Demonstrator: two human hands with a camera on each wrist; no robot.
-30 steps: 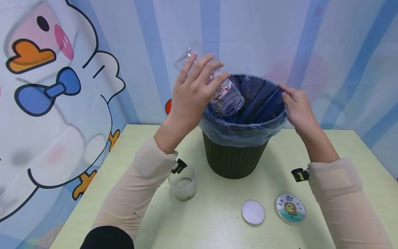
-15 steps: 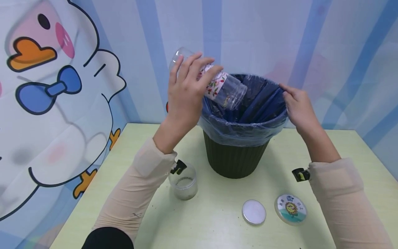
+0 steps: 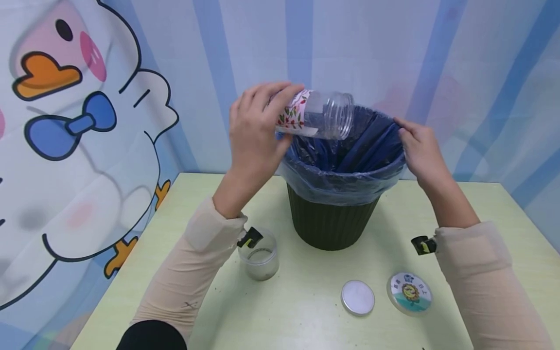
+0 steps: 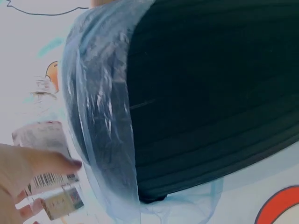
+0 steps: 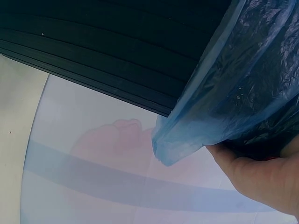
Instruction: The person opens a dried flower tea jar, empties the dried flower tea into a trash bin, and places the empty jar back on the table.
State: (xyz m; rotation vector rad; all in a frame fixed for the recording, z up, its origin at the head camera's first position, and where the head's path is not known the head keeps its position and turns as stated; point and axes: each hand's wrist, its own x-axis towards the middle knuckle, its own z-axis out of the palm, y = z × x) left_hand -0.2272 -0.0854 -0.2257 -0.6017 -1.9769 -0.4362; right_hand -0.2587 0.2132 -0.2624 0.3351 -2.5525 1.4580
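In the head view my left hand (image 3: 258,129) grips a clear plastic jar (image 3: 321,115) with a floral label. The jar lies nearly level, its uncapped mouth over the left part of a dark ribbed trash bin (image 3: 331,221). A blue plastic bag (image 3: 341,187) lines the bin and folds over its rim. My right hand (image 3: 422,148) pinches the lined rim on the right side, thumb outside in the right wrist view, where the bag (image 5: 224,107) fills the upper right. The left wrist view shows the jar's label (image 4: 42,140) beside the bin (image 4: 210,93).
A second clear jar (image 3: 261,265), uncapped, stands on the pale table (image 3: 302,311) near my left forearm. A plain silver lid (image 3: 358,297) and a printed round lid (image 3: 410,293) lie at the front right. A cartoon-printed backdrop (image 3: 358,53) rises behind the table.
My left hand has tipped the jar from mouth-down to nearly level, raising its mouth from inside the bin to above the rim. The right hand has stayed on the rim.
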